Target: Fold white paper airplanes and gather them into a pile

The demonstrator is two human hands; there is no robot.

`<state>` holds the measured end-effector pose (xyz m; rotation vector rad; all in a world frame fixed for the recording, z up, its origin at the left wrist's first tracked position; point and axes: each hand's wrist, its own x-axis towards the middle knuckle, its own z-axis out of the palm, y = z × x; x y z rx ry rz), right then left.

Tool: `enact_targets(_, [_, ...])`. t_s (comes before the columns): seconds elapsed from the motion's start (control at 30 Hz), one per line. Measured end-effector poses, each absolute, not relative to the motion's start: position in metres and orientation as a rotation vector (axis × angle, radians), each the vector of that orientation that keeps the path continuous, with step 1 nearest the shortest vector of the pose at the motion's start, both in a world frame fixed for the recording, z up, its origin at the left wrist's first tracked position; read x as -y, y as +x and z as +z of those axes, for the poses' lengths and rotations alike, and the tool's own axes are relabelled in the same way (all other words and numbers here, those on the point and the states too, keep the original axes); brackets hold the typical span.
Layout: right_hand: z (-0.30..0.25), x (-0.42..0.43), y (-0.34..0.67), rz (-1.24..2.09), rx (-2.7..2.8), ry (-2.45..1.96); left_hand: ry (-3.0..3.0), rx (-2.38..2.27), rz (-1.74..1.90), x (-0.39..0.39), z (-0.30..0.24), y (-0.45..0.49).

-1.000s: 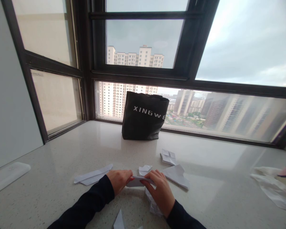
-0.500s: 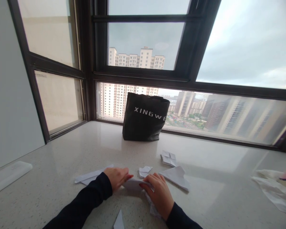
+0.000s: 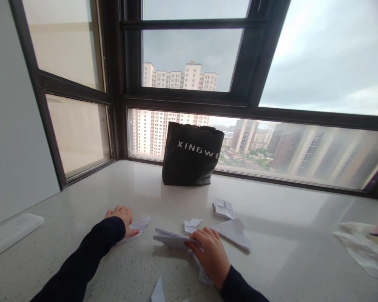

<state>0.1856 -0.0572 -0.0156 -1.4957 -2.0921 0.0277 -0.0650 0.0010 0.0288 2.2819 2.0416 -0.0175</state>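
My right hand (image 3: 210, 256) grips a stack of folded white paper (image 3: 171, 240) between thumb and fingers. The stack is held on edge above the counter, and its left end fans slightly apart. Off to the left, my left hand (image 3: 121, 219) rests over another folded paper (image 3: 141, 225) that lies flat, pointing right. Its thumb is apart from the fingers, which cover part of that paper. Beyond the right hand lie a small folded paper piece (image 3: 192, 225), a folded paper with a pointed end (image 3: 233, 233) and a square folded paper (image 3: 223, 208).
A black bag (image 3: 192, 157) with white lettering stands at the back by the window. A long white object (image 3: 14, 235) lies at the left. A crumpled white plastic bag (image 3: 360, 247) is at the right. Near the front lies a pointed paper scrap (image 3: 158, 290).
My left hand has let go of the paper stack and moved left onto the flat folded paper. The stack's left end has spread apart; my right hand stays in place.
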Motion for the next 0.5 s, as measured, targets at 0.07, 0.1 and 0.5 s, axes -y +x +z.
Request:
enact_targets(0.07, [-0.015,0.058,0.185,0.015,2.089,-1.497,2.295,-2.006,0.012,-0.002,0.033,-0.062])
enact_targets(0.1, [-0.014,0.058,0.185,0.011,2.091,-1.490,2.302,-1.980,0.037,-0.003,0.035,-0.059])
enact_targets(0.5, [-0.005,0.068,0.176,-0.318,2.116,-1.144,2.666,-1.059,0.411,0.032,0.016,0.011])
